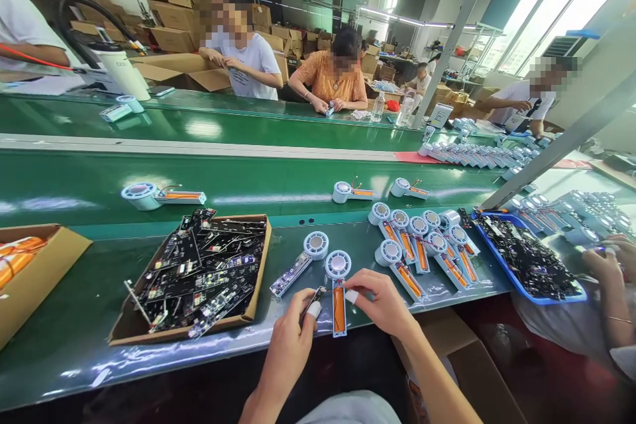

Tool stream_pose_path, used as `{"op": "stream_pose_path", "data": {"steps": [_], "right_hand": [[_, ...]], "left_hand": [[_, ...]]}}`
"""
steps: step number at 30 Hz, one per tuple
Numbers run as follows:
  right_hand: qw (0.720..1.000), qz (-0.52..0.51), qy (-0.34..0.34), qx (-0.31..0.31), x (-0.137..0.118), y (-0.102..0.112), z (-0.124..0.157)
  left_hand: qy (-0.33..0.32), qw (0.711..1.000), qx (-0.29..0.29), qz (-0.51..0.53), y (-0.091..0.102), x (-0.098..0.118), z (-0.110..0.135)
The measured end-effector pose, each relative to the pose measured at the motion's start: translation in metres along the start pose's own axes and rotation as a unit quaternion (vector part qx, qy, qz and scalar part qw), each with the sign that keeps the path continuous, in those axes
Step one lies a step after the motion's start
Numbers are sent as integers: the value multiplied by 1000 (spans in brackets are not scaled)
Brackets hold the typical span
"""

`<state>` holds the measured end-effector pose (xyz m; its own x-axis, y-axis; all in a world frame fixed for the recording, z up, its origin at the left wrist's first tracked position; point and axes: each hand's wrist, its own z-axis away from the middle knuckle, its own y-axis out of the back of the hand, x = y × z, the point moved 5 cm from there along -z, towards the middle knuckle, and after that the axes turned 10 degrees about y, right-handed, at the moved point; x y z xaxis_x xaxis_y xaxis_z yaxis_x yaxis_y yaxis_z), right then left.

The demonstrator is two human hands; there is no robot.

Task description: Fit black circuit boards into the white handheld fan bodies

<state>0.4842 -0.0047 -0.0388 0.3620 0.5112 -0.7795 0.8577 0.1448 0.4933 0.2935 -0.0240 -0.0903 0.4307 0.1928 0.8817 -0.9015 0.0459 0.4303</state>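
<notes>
My left hand [293, 331] pinches a narrow black circuit board [319, 293] between thumb and fingers, with white covering on a fingertip. Just right of it, a light-blue handheld fan [338, 265] lies on the bench, its open handle holding an orange battery [339, 311]. My right hand [380, 298] is closed at the top of that handle, thumb and finger together; whatever is between them is too small to make out. Beside this fan lies another fan [316, 245] with a circuit board [291, 273] in its handle.
At left stands a cardboard tray [263, 271] heaped with circuit boards; further left, a box [59, 258] holds orange packs. Several open fans [417, 224] cluster at right, before a blue basket [541, 299] of boards. Fans lie on the green belt [258, 179]. A co-worker's hands [606, 265] are at right.
</notes>
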Motion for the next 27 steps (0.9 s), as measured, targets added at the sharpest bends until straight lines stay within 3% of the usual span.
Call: {"op": "stream_pose_path", "data": {"steps": [3, 5, 10, 12, 14, 18, 22, 27], "right_hand": [[998, 15, 56, 5, -4, -3, -11], [998, 19, 55, 29, -2, -5, -19], [982, -144, -96, 78, 21, -18, -28], [981, -133, -120, 71, 22, -22, -25], [993, -68, -87, 41, 15, -24, -21], [999, 12, 40, -6, -4, -26, -14], [997, 56, 51, 12, -4, -24, -10], [990, 119, 73, -5, -8, -28, -6]], "left_hand": [[-6, 1000, -15, 3, -2, 3, 1], [-21, 999, -27, -8, -4, 5, 2], [-45, 998, -28, -26, -2, 9, 1], [-37, 999, -31, -17, -2, 10, 0], [-20, 999, -39, 3, -3, 9, -1], [23, 996, -58, 59, -6, 7, -2], [35, 993, -72, 85, -8, 11, -1], [-10, 997, -52, 60, -7, 22, -3]]}}
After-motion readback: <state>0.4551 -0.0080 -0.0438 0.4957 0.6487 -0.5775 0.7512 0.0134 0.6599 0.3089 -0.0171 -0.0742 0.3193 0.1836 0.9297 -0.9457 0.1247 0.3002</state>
